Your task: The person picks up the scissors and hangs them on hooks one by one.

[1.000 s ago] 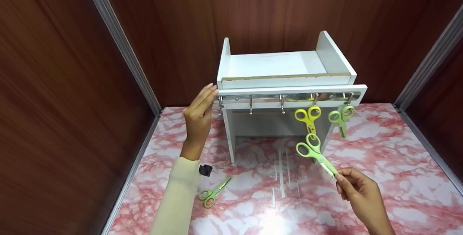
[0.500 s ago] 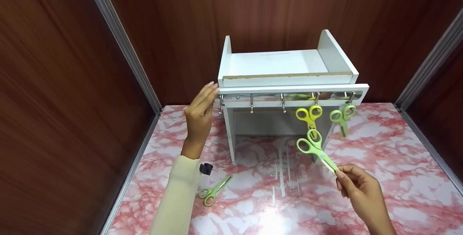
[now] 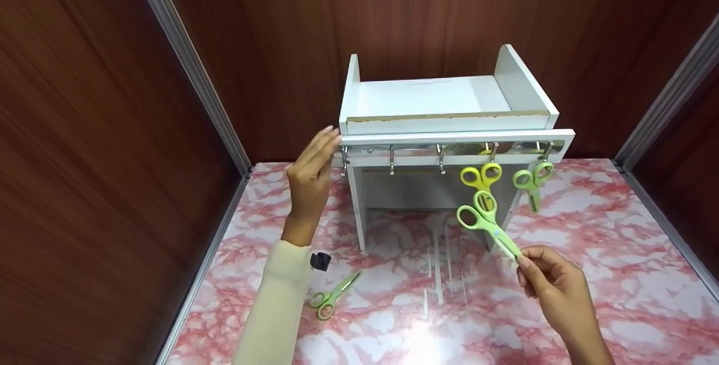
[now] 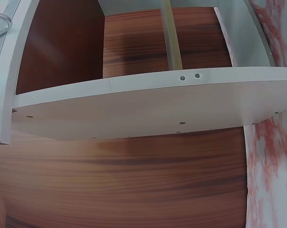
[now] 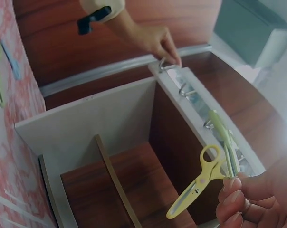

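My right hand (image 3: 556, 292) pinches light green scissors (image 3: 488, 224) by the blade end, handle loops upward. In the head view the loops overlap the blades of yellow scissors (image 3: 481, 177), which hang from a hook. Another pair of green scissors (image 3: 533, 182) hangs on the rightmost hook. My left hand (image 3: 312, 171) touches the left end of the hook rail (image 3: 415, 151) on a white shelf unit (image 3: 427, 124), its fingers extended. The right wrist view shows the held scissors (image 5: 224, 135) edge-on, close to the rail, beside the yellow pair (image 5: 196, 187).
Green scissors (image 3: 335, 296) with zigzag blades lie on the marbled tabletop (image 3: 382, 334), right of my left sleeve. A blue item (image 5: 10, 59) lies near them in the right wrist view. Wood-grain panels (image 3: 427, 11) stand behind and at both sides.
The green scissors in my right hand have moved slightly up and left, now overlapping the yellow pair more. My left hand stays at the rail's end.
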Tool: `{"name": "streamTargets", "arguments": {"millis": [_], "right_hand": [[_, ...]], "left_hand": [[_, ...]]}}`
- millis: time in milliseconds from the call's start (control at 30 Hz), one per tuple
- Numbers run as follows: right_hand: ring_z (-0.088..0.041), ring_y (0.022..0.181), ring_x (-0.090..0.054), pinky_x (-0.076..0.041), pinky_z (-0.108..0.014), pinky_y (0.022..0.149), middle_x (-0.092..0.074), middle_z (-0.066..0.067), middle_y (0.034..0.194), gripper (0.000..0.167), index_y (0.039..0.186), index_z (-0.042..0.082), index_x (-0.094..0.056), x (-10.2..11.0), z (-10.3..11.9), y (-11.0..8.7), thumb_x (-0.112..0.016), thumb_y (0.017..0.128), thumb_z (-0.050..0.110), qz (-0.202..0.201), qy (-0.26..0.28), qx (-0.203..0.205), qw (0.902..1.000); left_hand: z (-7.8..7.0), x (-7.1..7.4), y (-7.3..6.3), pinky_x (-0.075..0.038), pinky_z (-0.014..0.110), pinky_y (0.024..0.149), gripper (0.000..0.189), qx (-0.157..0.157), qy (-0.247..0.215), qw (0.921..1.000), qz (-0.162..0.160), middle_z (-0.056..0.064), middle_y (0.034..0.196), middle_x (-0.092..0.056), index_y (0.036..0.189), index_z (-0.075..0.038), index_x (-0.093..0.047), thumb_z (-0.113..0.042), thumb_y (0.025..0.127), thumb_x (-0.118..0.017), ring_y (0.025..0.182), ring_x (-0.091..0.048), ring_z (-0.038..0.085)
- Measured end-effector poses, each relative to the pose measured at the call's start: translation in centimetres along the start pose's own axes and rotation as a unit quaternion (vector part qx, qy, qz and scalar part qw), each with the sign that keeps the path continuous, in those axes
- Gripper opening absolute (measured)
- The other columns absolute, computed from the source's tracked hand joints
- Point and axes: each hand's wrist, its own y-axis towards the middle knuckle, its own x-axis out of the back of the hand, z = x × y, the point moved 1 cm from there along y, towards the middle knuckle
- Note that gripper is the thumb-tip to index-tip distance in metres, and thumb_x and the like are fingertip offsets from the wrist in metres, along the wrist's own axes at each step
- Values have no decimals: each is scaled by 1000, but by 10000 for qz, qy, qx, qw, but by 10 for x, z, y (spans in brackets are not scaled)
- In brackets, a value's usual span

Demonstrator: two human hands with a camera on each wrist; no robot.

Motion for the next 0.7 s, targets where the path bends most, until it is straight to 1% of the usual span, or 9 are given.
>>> {"name": "streamTargets", "arguments": {"millis": [300, 700], "right_hand": [[-14, 49, -48, -41, -29, 40, -58, -12, 63, 9, 98, -8, -66, -5, 6, 3, -60, 100, -2, 54, 165, 247, 9995], [-14, 49, -49, -42, -27, 40, -58, -13, 64, 10, 100, -7, -67, -10, 8, 7, -60, 101, -1, 96, 236, 212, 9994]], "left_hand": [[1, 1, 0, -55, 37, 102, 23, -26, 64, 10000, 1, 14, 119, -73, 112, -1, -77, 7, 92, -69, 118, -67, 29], [0, 1, 1, -55, 36, 102, 23, -41, 128, 9999, 16, 15, 118, -73, 111, 0, -77, 7, 91, -69, 117, -67, 29]]}}
